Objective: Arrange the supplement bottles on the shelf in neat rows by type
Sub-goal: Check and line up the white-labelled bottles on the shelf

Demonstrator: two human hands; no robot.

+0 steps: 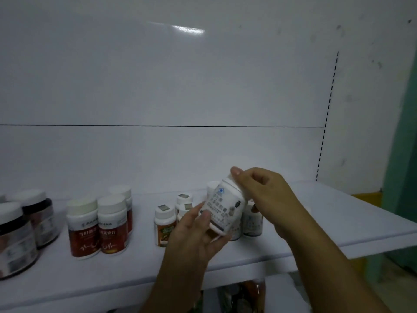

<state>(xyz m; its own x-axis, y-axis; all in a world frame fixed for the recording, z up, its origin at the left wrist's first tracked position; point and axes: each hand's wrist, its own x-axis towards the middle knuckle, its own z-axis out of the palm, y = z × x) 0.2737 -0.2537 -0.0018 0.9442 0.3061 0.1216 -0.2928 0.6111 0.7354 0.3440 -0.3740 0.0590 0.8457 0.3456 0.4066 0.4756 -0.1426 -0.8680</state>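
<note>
Left hand (pixel 194 231): my fingers curl round the base of the white bottle (pixel 223 208), taking its weight from below.
Right hand (pixel 264 193): thumb and fingers wrap the cap end, so I can tip the label toward me, probably to check its type.
White bottle: held tilted in both hands, off the shelf (pixel 327 227), above its front middle.
White-label bottles (pixel 251 220): upright just behind my right hand; likely this one's row.
Brown-label bottles (pixel 164 224): clustered just left of my hands.
Red-label bottles (pixel 83 231): further left, grouped together.
Dark jars (pixel 15 238): far left.
</note>
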